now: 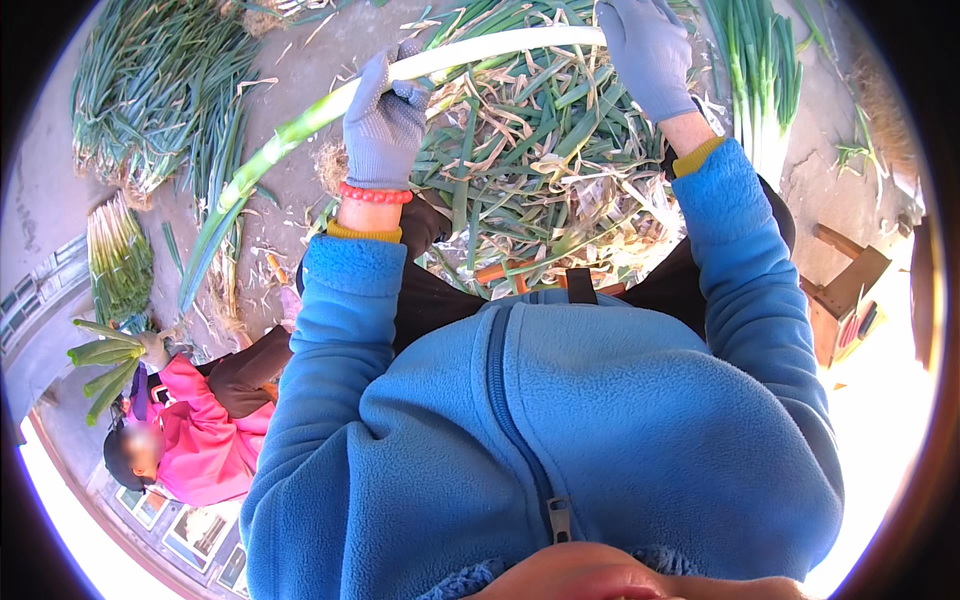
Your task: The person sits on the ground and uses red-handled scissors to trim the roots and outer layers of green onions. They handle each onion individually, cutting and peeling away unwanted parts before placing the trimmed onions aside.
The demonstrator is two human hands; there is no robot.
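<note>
A long green onion is stretched across the top of the view, its white stalk to the right and its green leaves bending down to the left. My left hand, in a grey knitted glove with a red bead bracelet at the wrist, is closed around the stalk near its middle. At the white end, my right hand, gloved the same way, grips the stalk; its fingertips are partly cut off by the top edge. Below both hands lies a heap of loose green leaves and dry peelings.
Large bundles of green onions lie at the upper left, with a smaller bundle below. Cleaned green onions lie at the upper right. A co-worker in a pink top holds green stalks. A wooden stool stands right.
</note>
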